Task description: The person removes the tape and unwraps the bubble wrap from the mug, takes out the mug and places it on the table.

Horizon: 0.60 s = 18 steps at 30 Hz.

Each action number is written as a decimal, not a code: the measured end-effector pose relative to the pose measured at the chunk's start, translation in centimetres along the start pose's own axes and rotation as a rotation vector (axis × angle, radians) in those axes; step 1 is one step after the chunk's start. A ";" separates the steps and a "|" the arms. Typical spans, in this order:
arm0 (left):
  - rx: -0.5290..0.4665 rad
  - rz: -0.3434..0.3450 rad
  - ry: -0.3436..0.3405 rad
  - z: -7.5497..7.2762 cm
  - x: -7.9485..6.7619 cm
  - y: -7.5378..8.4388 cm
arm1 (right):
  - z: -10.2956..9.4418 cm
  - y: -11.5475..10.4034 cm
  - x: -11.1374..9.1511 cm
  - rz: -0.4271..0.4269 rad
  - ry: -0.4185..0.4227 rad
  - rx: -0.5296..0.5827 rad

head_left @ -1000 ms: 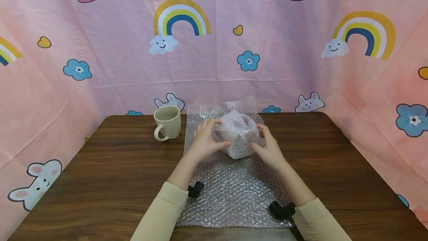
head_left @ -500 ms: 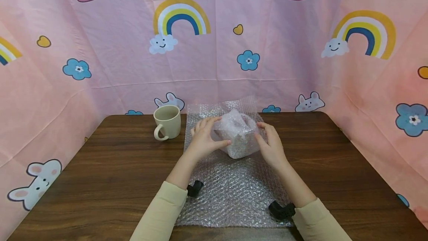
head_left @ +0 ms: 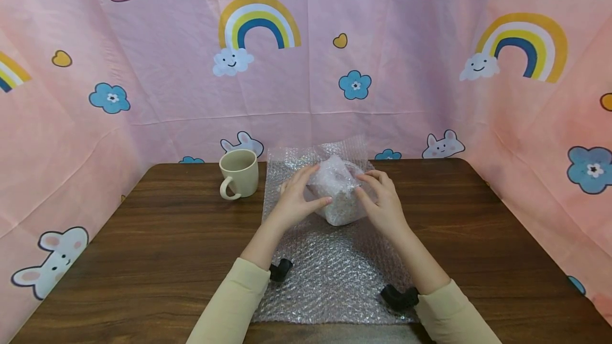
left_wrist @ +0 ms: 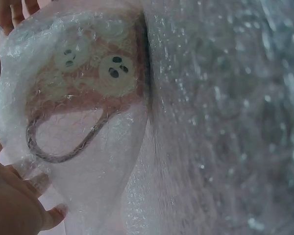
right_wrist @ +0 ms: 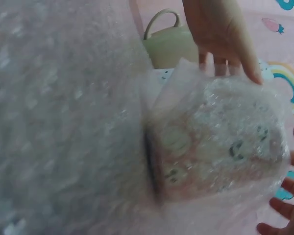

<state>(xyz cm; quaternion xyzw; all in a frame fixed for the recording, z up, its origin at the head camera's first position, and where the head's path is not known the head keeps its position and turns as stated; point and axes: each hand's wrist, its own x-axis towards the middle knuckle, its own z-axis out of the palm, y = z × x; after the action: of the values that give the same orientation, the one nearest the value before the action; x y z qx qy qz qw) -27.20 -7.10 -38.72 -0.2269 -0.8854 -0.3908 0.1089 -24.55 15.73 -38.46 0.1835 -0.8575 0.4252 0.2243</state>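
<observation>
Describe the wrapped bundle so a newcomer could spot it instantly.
On the dark brown wooden table lies a clear, rectangular bubble-wrap sheet. Toward that sheet's far end is the rounded, translucent bubble-wrapped bundle, a looped handle and pale round patterns showing through. Unlike the plain cream cylindrical mug to its left, it is wrapped.

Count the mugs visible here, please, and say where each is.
2. The beige mug stands on the table, at left in the head view. The patterned mug is between the left hand and right hand, partly veiled by bubble wrap around it.
</observation>
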 end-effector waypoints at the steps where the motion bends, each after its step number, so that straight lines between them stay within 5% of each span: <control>1: -0.003 0.002 0.002 0.0 0.0 0.0 | 0.0 -0.2 0.1 0.014 -0.015 -0.017; 10: -0.014 -0.016 -0.010 0.0 -0.1 0.0 | 0.2 -1.8 1.0 0.131 -0.105 -0.121; 18: -0.011 -0.023 -0.011 0.0 -0.1 -0.1 | 0.3 -2.5 1.3 0.193 -0.028 0.045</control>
<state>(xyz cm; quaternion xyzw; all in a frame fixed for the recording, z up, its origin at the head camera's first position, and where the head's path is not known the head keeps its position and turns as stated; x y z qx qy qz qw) -27.17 -7.18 -38.83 -0.2193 -0.8864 -0.3955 0.0984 -24.43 13.92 -36.36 0.1107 -0.8644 0.4614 0.1661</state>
